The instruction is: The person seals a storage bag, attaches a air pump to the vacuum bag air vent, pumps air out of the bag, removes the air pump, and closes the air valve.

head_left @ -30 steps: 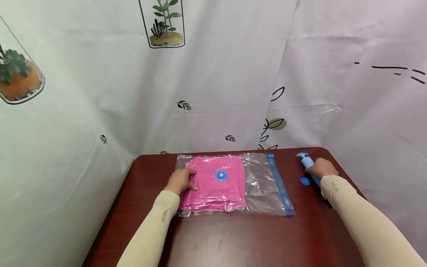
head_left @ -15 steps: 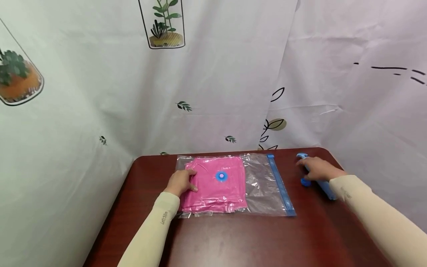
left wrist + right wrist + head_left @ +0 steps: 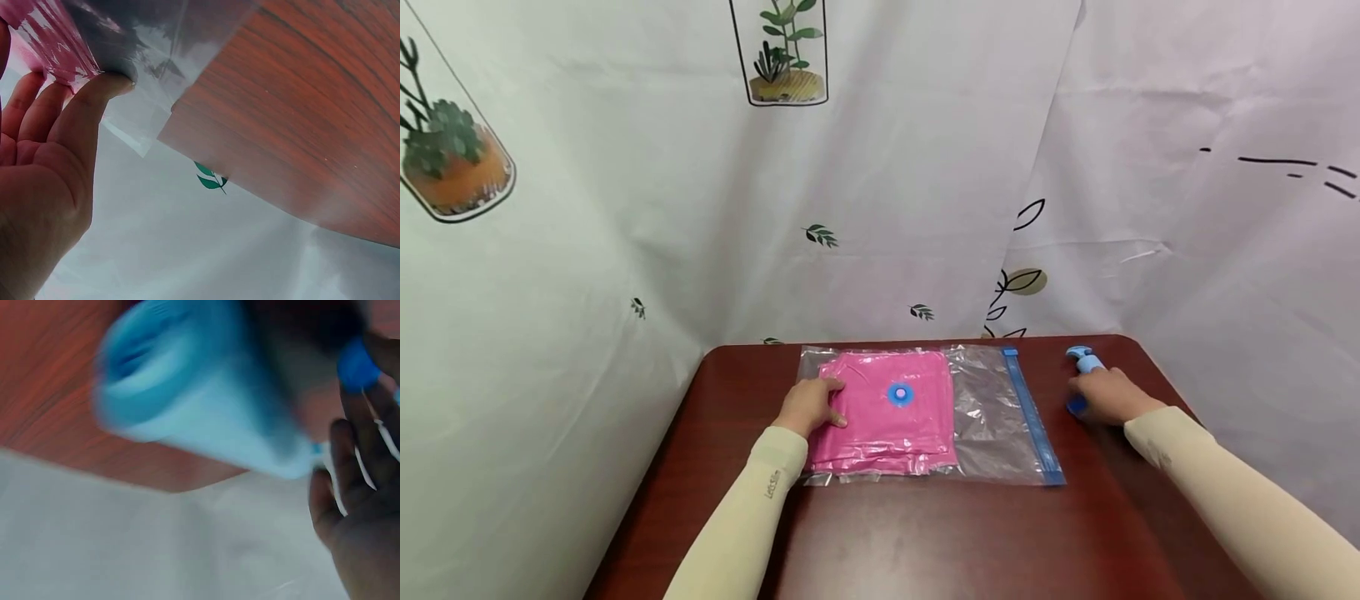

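In the head view a clear vacuum storage bag (image 3: 992,417) lies flat, with a folded pink item (image 3: 880,425) inside and a round blue valve (image 3: 900,394) on top. My left hand (image 3: 808,406) rests on the bag's left end, fingers spread and fairly straight; the left wrist view shows the hand (image 3: 50,144) against the plastic. My right hand (image 3: 1108,396) pinches a round blue cap (image 3: 357,365) between thumb and finger. Beside that hand lies a light-blue hand pump (image 3: 1087,361), partly hidden behind it and blurred in the right wrist view.
A blue zip strip (image 3: 1032,417) runs along the bag's right end. All of it lies on a dark red wooden table (image 3: 925,542). White printed cloth (image 3: 880,208) hangs around the table's back and sides.
My right hand has let go of the hand pump and moved onto the blue cap next to it, which it now pinches. The left hand stays on the bag.
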A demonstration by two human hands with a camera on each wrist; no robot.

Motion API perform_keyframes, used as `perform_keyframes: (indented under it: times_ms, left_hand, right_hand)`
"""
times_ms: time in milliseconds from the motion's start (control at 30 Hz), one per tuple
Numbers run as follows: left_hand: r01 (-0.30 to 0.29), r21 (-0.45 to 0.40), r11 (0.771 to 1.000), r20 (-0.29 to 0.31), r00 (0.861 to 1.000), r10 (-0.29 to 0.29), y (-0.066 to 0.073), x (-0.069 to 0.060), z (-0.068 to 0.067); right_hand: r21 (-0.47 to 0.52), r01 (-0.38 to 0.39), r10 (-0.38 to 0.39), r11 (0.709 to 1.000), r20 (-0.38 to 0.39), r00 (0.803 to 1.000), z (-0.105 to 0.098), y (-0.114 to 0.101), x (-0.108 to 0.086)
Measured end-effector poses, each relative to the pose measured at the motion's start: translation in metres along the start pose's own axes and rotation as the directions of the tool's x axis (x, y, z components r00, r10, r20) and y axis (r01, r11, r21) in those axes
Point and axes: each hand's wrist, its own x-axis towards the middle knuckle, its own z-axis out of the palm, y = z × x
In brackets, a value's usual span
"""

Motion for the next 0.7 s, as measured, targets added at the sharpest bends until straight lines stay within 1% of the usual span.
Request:
perform_keyframes:
  times_ms: [33, 67, 133, 167, 233, 267, 367, 400, 500, 600, 700]
  left_hand:
    - [-0.006, 0.002, 1.0, -0.002, 1.0, 0.006, 0.0, 0.0, -0.002]
    - [-0.012, 0.007, 1.0, -0.006, 1.0, 0.012, -0.001, 0.0, -0.003]
    - [-0.02, 0.011, 1.0, -0.011, 1.0, 0.02, -0.002, 0.001, -0.006]
    - [-0.042, 0.025, 0.999, -0.03, 0.999, 0.043, -0.009, 0.006, -0.002]
    - [-0.048, 0.029, 0.998, -0.032, 0.998, 0.049, -0.013, 0.011, 0.0]
    - [-0.05, 0.036, 0.998, -0.035, 0.998, 0.051, -0.016, 0.015, 0.003]
    - [-0.076, 0.061, 0.995, -0.059, 0.995, 0.079, -0.036, 0.036, 0.022]
    - [-0.066, 0.057, 0.996, -0.049, 0.996, 0.069, -0.036, 0.038, 0.024]
    - [-0.079, 0.06, 0.995, -0.06, 0.995, 0.083, -0.047, 0.05, 0.04]
    - [-0.074, 0.037, 0.997, -0.043, 0.996, 0.076, -0.044, 0.048, 0.041]
    - [-0.063, 0.024, 0.998, -0.037, 0.997, 0.064, -0.037, 0.04, 0.033]
  right_hand:
    - [0.05, -0.012, 0.012, 0.999, -0.01, 1.0, -0.002, -0.007, 0.008]
    - [0.104, -0.006, 0.009, 0.995, -0.032, 0.999, -0.003, -0.015, 0.017]
    - [0.2, 0.01, 0.004, 0.98, -0.067, 0.998, -0.009, -0.04, 0.038]
    - [0.238, 0.039, -0.016, 0.97, -0.098, 0.995, -0.012, -0.055, 0.049]
    - [0.293, 0.092, -0.055, 0.952, -0.131, 0.99, -0.018, -0.088, 0.071]
    - [0.301, 0.123, -0.085, 0.946, -0.136, 0.987, -0.02, -0.105, 0.082]
    - [0.307, 0.152, -0.118, 0.939, -0.127, 0.985, -0.021, -0.151, 0.111]
    - [0.308, 0.147, -0.117, 0.94, -0.112, 0.987, -0.02, -0.164, 0.119]
    - [0.292, 0.141, -0.123, 0.946, -0.08, 0.989, -0.01, -0.194, 0.139]
    - [0.287, 0.161, -0.147, 0.944, -0.068, 0.987, 0.003, -0.211, 0.15]
    - [0.29, 0.202, -0.179, 0.935, -0.106, 0.978, 0.014, -0.219, 0.156]
